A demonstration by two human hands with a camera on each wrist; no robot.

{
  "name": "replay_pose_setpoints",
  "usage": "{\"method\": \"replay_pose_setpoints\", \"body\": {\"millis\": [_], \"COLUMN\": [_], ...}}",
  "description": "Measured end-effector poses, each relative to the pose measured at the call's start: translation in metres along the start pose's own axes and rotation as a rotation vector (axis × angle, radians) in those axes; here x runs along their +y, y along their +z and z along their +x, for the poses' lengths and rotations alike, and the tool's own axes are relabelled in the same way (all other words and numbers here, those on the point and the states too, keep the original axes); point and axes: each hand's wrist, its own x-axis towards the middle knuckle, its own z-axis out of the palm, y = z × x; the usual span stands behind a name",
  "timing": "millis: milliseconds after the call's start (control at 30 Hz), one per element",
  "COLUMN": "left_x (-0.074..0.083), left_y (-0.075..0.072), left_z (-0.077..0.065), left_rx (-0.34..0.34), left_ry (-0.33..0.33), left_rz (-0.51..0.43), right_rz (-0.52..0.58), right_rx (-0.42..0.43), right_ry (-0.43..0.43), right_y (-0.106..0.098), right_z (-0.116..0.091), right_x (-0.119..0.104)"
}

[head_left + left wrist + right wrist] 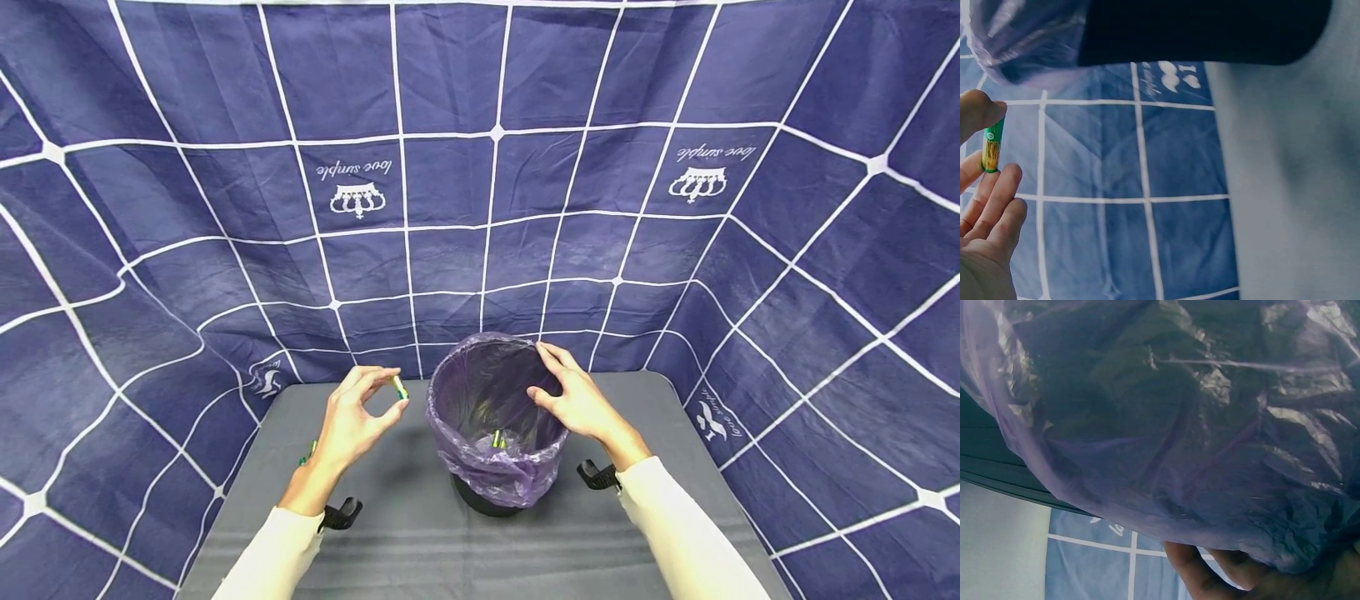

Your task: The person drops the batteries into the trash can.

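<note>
In the head view my left hand (354, 417) pinches a small battery (400, 387) between thumb and fingertips, left of the trash bin and apart from it. The left wrist view shows the battery (993, 147) with a green and gold wrapper, held by its ends. A purple bag (495, 475) lines the dark trash bin (483, 502), folded over its rim. On the bin's right side my right hand (581, 404) grips the bagged rim, thumb on the inner side and fingers outside. At least one yellow-green battery (498, 439) lies inside on the bag.
More green and yellow batteries (308, 454) lie on the grey table (375, 550) beside the left wrist, partly hidden by it. A blue curtain (450, 183) with white grid lines surrounds the table at the back and both sides.
</note>
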Motion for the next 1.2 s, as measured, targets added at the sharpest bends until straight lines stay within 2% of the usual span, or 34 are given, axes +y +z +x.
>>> {"method": "replay_pose_setpoints", "body": {"millis": [233, 500, 833, 1200], "left_x": [0.019, 0.04, 0.067, 0.087], "left_y": [-0.004, -0.008, -0.003, 0.009], "left_z": [0.018, 0.037, 0.064, 0.088], "left_rx": [-0.001, -0.01, -0.079, -0.185], "left_ry": [0.043, 0.087, 0.164, 0.221], "left_rz": [-0.041, 0.015, -0.054, -0.042], "right_rz": [0.005, 0.002, 0.004, -0.009], "right_rx": [-0.003, -0.005, -0.002, -0.008], "right_ry": [-0.002, 0.004, 0.002, -0.002], "right_y": [0.0, 0.001, -0.001, -0.002], "right_z": [0.0, -0.001, -0.002, 0.0], "right_x": [-0.003, -0.002, 0.0, -0.001]}}
